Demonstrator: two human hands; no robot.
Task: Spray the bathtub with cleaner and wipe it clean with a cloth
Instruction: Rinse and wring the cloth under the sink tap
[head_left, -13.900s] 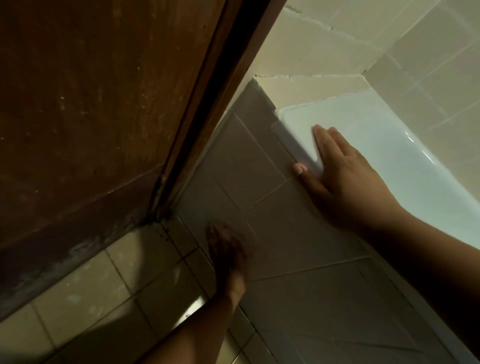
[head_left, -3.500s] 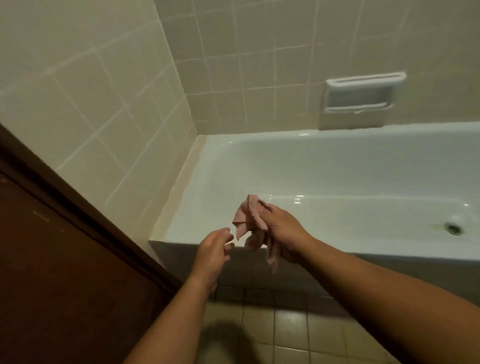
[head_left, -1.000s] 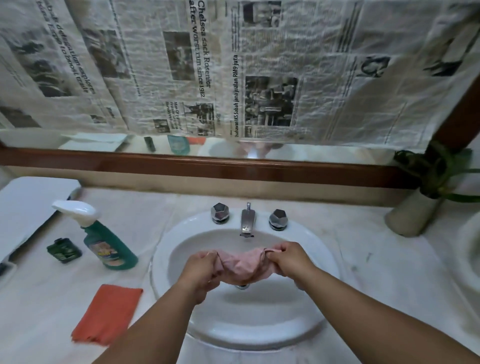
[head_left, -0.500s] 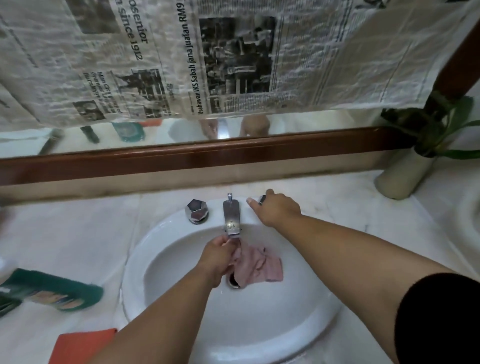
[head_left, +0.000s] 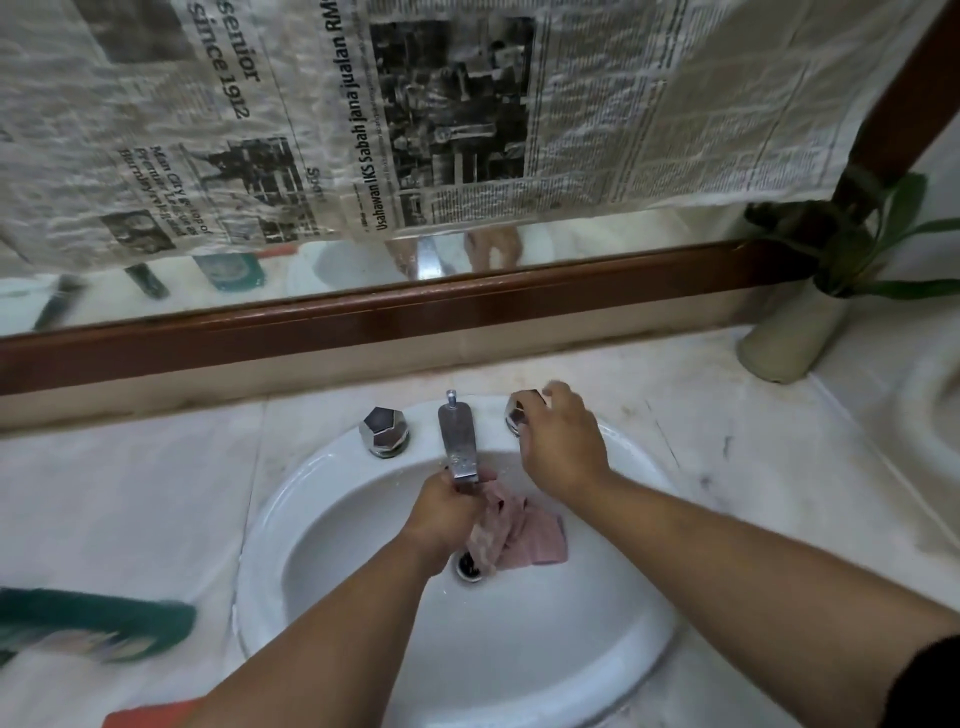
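Pink cloth (head_left: 524, 535) gripped in curled fingers of left hand (head_left: 444, 512), held under spout (head_left: 460, 441) at frame centre (for wetting, presumably). Right tap knob (head_left: 518, 410) clasped by right hand (head_left: 563, 449), likely for water flow. Cleaner bottle (head_left: 93, 621) lying lower left on tabletop (head_left: 130, 493), blurred.

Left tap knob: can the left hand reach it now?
Probably yes: the left tap knob sits bare just beyond the left hand, though that hand grips the pink cloth.

left hand (head_left: 444, 512): fingers clenched, forearm extended | right hand (head_left: 561, 447): fingers curled, arm stretched forward
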